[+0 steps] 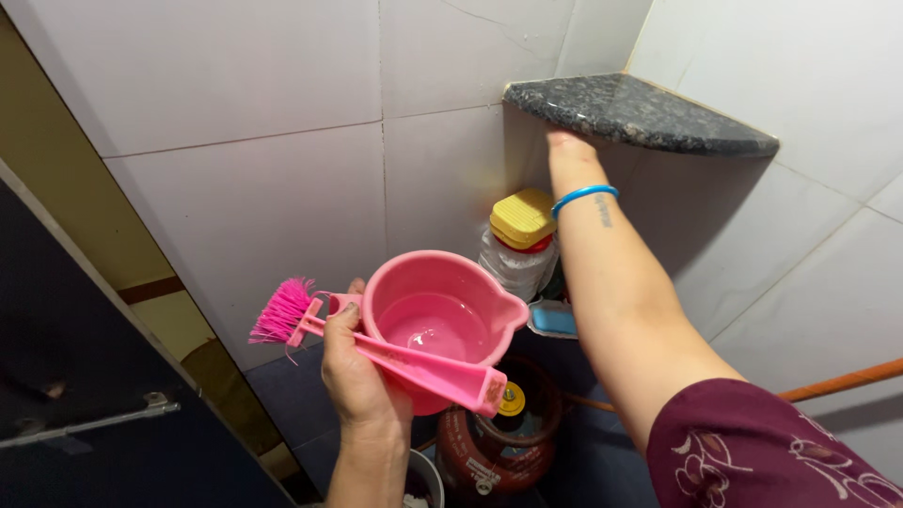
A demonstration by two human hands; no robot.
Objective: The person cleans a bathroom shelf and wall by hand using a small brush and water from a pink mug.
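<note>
The pink mug (442,320) sits level in the left hand (357,372), a little water pooled in its bottom, so it is kept upright rather than tipped. The same hand carries a pink brush (376,350) laid across the mug's front, bristles pointing left; the fingers are pressed together around both handles, which bundles the two things into one grip.

The right hand (564,150) reaches up under the dark stone corner shelf (640,113); its fingers are hidden behind the shelf edge, so their state cannot be told. A blue band (583,196) circles that wrist.

Below, near the wall corner, stand a yellow-capped jar (519,240) and a red gas cylinder (499,433).
</note>
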